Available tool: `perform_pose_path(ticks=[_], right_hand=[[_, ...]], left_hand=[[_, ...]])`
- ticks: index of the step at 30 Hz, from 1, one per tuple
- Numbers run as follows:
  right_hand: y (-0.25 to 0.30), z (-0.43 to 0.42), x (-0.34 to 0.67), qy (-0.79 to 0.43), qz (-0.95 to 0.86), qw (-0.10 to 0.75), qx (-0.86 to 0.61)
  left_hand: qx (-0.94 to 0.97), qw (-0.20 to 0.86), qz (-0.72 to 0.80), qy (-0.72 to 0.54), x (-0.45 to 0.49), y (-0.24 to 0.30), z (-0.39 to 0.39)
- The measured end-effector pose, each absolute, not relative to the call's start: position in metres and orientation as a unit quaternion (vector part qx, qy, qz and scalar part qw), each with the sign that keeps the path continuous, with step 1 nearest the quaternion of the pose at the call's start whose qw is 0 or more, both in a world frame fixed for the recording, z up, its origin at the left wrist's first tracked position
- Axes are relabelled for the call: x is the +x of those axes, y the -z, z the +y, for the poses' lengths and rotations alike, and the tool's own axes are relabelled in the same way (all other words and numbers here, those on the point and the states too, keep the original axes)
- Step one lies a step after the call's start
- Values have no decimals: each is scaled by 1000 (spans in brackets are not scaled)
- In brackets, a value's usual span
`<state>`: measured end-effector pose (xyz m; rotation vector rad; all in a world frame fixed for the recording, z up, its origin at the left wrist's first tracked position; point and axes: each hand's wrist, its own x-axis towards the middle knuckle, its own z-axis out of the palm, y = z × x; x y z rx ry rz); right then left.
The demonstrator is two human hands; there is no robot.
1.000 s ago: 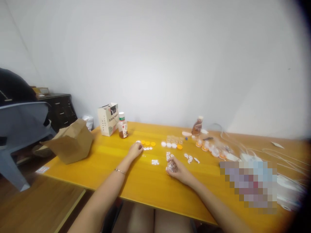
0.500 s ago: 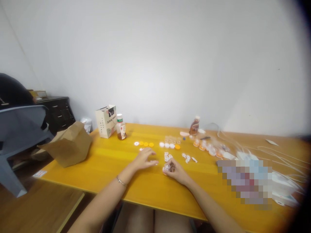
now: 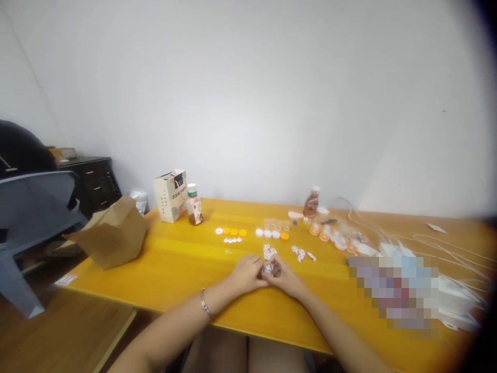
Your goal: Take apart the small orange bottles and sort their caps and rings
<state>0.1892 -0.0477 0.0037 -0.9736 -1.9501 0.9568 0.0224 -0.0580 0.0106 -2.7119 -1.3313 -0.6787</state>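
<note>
My left hand (image 3: 247,273) and my right hand (image 3: 286,278) meet over the table, their fingers closed around a small clear plastic container (image 3: 267,269). Its details are partly covered by the fingers. Just beyond the hands lie white cut-out pieces (image 3: 267,252), with more white pieces (image 3: 298,253) to the right. Left of these, small white pointed parts (image 3: 232,240) form a row beneath yellow discs (image 3: 234,232) and one white disc (image 3: 219,231). White caps (image 3: 267,234) and an orange cap (image 3: 284,236) line up before several clear cups (image 3: 276,225).
A brown paper bag (image 3: 116,233), a printed carton bag (image 3: 170,197) and a bottle (image 3: 194,205) stand at left. At right are another bottle (image 3: 311,203), clear containers with orange parts (image 3: 326,234) and white cables (image 3: 446,248). A person (image 3: 23,145) sits far left.
My left hand has moved right and closed onto the clear container beside my right hand. The row of small white pointed parts it was covering is now visible.
</note>
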Motion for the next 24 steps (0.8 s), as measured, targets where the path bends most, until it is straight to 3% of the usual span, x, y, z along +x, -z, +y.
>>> perform_pose_path(ticks=[10,24], right_hand=[[0,-51,188,-301,-780,348,-423],[-19,-66,193,-221,-842,321,-373]], left_hand=[[-882,-45,-401,245,24,-12,-59],[-894,-115,-373,219,13,-18,-54]])
